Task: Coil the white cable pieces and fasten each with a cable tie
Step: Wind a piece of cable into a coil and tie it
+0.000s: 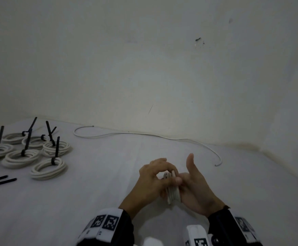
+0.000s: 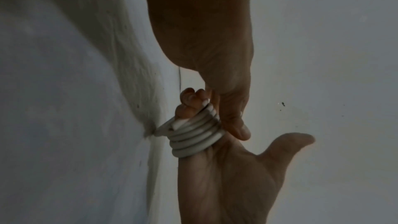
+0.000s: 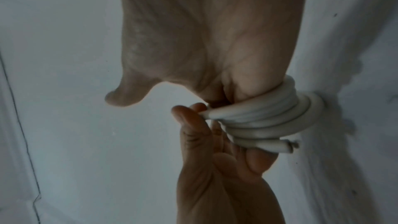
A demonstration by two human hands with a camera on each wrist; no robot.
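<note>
A white sheet [image 1: 109,201] covers the flat surface, which meets the wall at its far edge. Far to the left of the left hand [image 1: 150,180] lie several coiled white cables [image 1: 48,170], each one fastened with a black tie. Nearer, two loose black ties [image 1: 0,181] lie flat. Beyond both hands, one long uncoiled white cable [image 1: 144,134] runs along the wall.

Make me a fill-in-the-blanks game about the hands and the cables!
1. The white cable is wound around the fingers of the ____ hand.
2. The left hand pinches the cable's ____.
3. The finished coils are fastened with ties coloured ____.
4. One loose cable lies uncoiled near the ____.

Missing words: right; end; black; wall
</note>
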